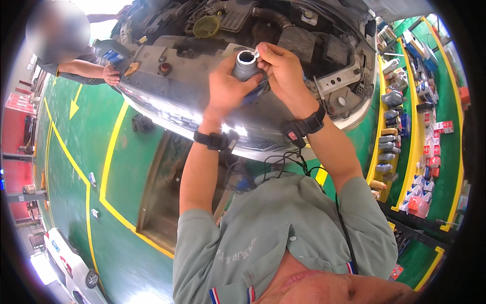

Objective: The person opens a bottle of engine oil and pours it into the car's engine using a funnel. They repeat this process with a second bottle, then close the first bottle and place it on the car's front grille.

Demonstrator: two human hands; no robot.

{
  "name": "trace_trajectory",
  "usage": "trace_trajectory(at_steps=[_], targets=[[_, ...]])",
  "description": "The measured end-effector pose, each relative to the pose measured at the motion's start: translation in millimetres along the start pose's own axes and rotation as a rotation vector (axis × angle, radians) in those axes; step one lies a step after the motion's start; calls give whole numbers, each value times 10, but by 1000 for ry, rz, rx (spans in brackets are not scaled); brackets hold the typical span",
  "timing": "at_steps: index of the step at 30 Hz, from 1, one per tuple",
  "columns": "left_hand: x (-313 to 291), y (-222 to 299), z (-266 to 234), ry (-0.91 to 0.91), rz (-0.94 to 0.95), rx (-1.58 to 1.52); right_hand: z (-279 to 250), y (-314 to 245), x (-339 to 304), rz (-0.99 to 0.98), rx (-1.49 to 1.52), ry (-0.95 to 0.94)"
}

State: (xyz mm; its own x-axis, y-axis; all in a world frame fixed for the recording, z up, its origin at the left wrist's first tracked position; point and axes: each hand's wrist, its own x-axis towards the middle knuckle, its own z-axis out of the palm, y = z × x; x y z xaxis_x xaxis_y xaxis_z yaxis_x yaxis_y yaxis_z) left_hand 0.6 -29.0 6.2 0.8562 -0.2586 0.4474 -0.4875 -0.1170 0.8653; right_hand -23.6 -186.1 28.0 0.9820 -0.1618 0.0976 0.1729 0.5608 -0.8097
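Over the front edge of the open engine bay [298,43], my left hand [225,88] is wrapped round a grey plastic bottle [245,71]. The bottle's round mouth faces up and has no cap on it; its inside looks dark. My right hand [284,73] pinches a small white piece, apparently a seal tab [256,53], at the right side of the mouth. Most of the bottle's lower body is hidden behind my hands. Beyond them, a yellow-green funnel [206,27] sits in the engine bay.
At the left, a co-worker's hand [110,75] is at a dark grey jug [112,53] by the car's front edge. Yellow-edged shelves [412,116] with bottles and boxes stand at the right. A dark floor recess [164,187] lies below. A white car [68,263] stands at lower left.
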Motion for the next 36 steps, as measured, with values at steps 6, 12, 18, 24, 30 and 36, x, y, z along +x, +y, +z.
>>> trace_trajectory(at_steps=[6, 12, 18, 24, 30, 36], targets=[[8, 79, -10, -19, 0, 50, -7, 28, 24, 112, 186, 80], [-17, -12, -18, -13, 32, 63, -91, -321, 269, 136, 578, -16], [47, -84, -52, -38, -6, 79, -482, -871, -198, -118, 212, 14], [59, -42, -94, -72, -25, 145, -2234, -1245, -1651, -312, -299, 757], [98, -16, -189, -229, -106, 233, -4146, -968, -3766, 129, -706, 1230], [115, -156, -275, -220, -98, 392, -4163, -333, -4647, 349, -641, 1488]])
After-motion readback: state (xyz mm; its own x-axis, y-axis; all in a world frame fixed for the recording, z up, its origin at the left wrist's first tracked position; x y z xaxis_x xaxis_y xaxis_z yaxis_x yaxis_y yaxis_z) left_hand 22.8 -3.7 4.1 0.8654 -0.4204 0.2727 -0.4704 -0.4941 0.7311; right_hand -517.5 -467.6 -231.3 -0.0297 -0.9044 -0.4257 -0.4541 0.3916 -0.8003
